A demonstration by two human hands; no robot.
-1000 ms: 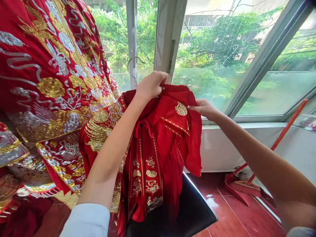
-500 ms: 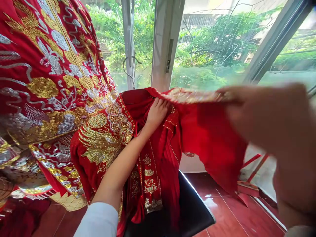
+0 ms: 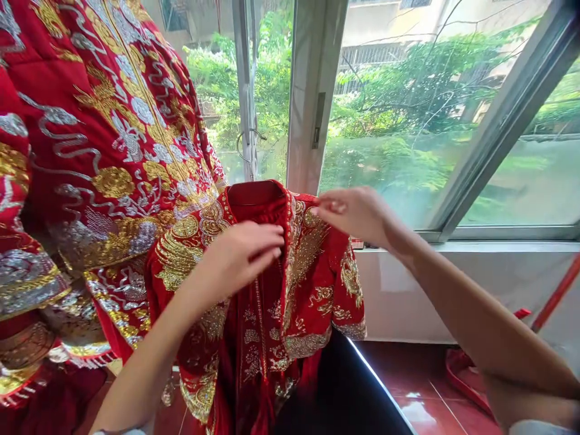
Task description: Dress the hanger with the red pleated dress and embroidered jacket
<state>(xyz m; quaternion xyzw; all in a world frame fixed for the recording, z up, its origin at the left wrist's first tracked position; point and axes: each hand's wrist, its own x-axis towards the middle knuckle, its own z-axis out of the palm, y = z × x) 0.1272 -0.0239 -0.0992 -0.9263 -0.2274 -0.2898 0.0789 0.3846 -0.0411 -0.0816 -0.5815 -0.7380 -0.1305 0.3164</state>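
Note:
A red embroidered jacket (image 3: 312, 272) with gold and silver beadwork hangs over a red inner garment (image 3: 254, 338) on a hanger with a metal hook (image 3: 248, 151). Before its open front, near the collar, my left hand (image 3: 242, 257) is held with fingers stretched out and the thumb apart, gripping nothing visible. At the shoulder on the right, my right hand (image 3: 353, 211) has its fingers curled in a pinch at the jacket's top seam. The jacket's right front panel and sleeve hang down below that hand.
A larger red garment (image 3: 77, 78) with gold and silver embroidery fills the left side. Behind is a sliding window (image 3: 312, 72). A black seat (image 3: 344, 386) stands below the jacket. A red dustpan (image 3: 466, 380) and a red pole (image 3: 559, 290) are at the right by the wall.
The jacket's right side, earlier pulled out to the right, now lies over the shoulder with its embroidery showing. My right hand moved left to the shoulder; my left hand came out of the collar.

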